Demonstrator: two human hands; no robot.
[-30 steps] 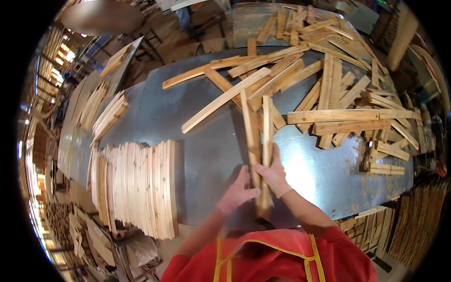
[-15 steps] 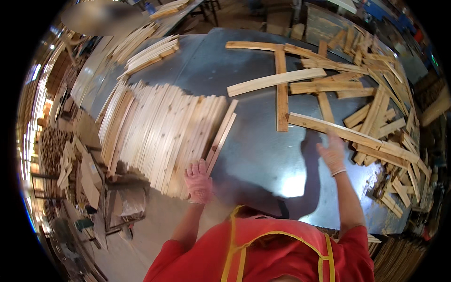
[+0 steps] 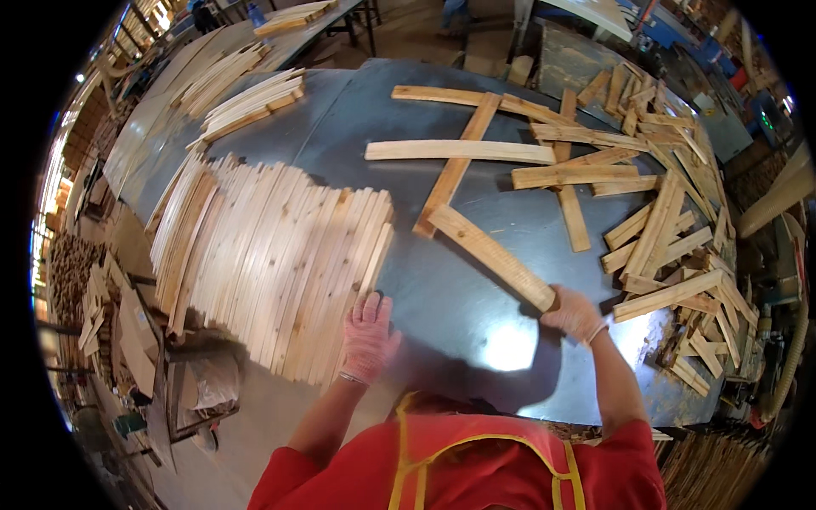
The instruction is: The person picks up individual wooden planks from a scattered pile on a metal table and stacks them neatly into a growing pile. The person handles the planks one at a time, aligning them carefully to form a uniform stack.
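My right hand [image 3: 575,315], gloved, is closed round the near end of a short wooden board [image 3: 495,258]. The board slants away to the left, its far end over another board [image 3: 460,163] lying on the metal table. My left hand [image 3: 369,338], in a pinkish glove, rests with outstretched fingers against the near right corner of a row of narrow wooden strips [image 3: 285,263] laid side by side. A paler board [image 3: 459,150] lies crosswise beyond my hands.
A loose heap of boards [image 3: 667,221] covers the table's right side. Smaller stacks of strips [image 3: 253,104] lie at the far left. The dark metal table [image 3: 433,293] has a strip of bright glare near me. A cart [image 3: 204,374] stands at lower left.
My right hand has taken hold of a board and pulled it leftward and nearer, turning it. The crossed boards beyond have swung round. My left hand has pushed the outermost strips against the row.
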